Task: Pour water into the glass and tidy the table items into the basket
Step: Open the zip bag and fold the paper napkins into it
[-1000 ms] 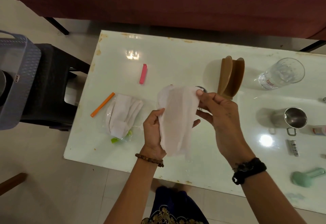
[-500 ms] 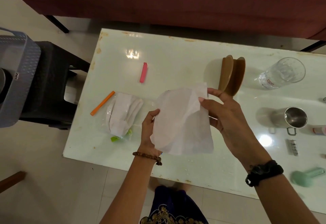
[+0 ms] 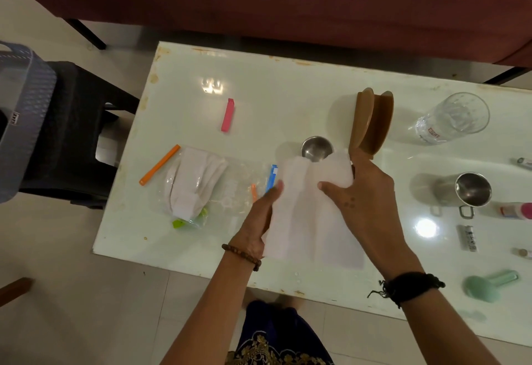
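Observation:
I hold a white tissue sheet (image 3: 305, 215) above the near edge of the white table (image 3: 273, 88). My left hand (image 3: 260, 218) grips its left side and my right hand (image 3: 365, 197) pinches its upper right part. Behind the tissue stands a small steel cup (image 3: 316, 148). The clear glass (image 3: 457, 117) stands at the far right. A grey basket (image 3: 26, 123) rests on a black stool (image 3: 74, 134) left of the table.
A plastic bag of folded tissues (image 3: 193, 186), an orange clip (image 3: 159, 168), a pink clip (image 3: 228, 115) and a blue clip (image 3: 272, 176) lie on the left half. A brown holder (image 3: 372, 123), a steel mug (image 3: 466, 192), small bottles and a green scoop (image 3: 486, 287) sit to the right.
The tissue has been lowered and spread flatter toward the table. Both hands moved down with it, uncovering the small steel cup and the blue clip.

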